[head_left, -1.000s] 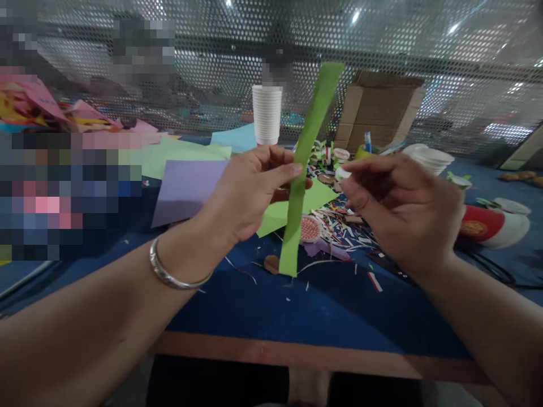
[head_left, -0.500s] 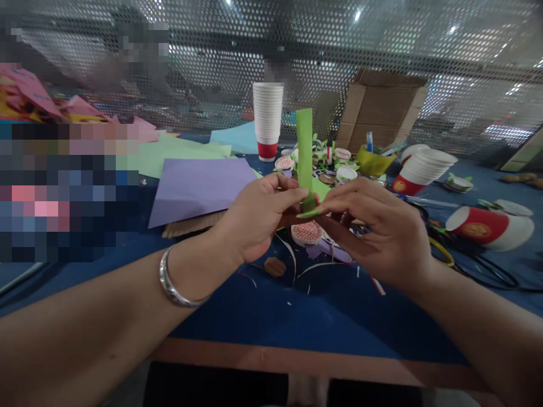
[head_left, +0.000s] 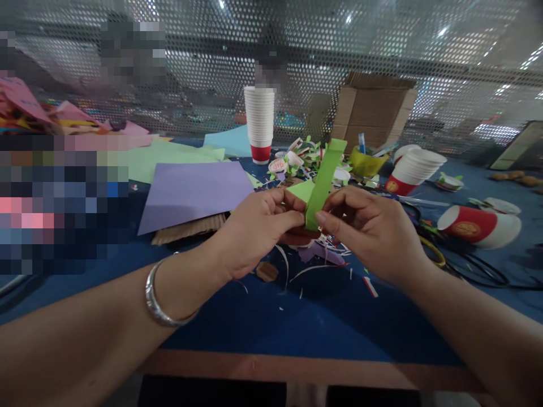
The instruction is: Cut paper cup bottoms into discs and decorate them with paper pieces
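Held low: green paper strip [head_left: 324, 181].
Grip of left hand [head_left: 258, 232] and right hand [head_left: 369, 232] pinches its foot; long axis rises above both.

My left hand [head_left: 258, 232] and right hand [head_left: 373, 234] meet in the middle, knuckles up. On each, thumb and forefinger are pinched closed, and the two pinches almost touch. My left forearm [head_left: 85, 333] and right forearm [head_left: 483, 333] reach in from the lower corners.
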Tool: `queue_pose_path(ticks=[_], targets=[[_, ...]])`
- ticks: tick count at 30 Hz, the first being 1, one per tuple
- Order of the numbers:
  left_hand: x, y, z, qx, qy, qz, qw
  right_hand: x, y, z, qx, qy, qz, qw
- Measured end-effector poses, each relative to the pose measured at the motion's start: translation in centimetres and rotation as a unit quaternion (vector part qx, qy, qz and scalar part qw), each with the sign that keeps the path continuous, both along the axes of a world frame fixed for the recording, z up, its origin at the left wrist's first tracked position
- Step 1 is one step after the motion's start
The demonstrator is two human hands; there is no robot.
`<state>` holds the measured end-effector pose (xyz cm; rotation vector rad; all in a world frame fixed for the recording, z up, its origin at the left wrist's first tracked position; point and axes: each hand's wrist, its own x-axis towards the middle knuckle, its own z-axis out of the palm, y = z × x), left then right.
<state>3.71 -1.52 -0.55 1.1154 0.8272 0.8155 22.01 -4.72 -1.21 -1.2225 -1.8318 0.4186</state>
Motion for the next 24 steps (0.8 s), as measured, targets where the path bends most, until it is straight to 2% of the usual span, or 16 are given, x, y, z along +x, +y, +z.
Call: queue_pose_path(ticks=[7,11,15,24], targets=[[-0.15,-0.14,-0.15,0.034,0.043,-0.040,0.998,-0.28,-0.01,0.10,-0.069,0.071,0.022,0.995],[-0.32,-0.19,0.03,0.114,0.094,-0.018,0.989,-0.32,-0.10,0.35,-0.066,0.077,0.014,0.995],[-0.60,0.19,0.14,0.182,0.099,-0.007,0.978,-0.35,-0.21,0.35,-0.071,0.069,0.016,0.995],[-0.96,0.60,-0.45,0.206,0.082,-0.015,0.975,-0.69,-0.34,-0.13,-0.104,0.045,0.047,0.992]])
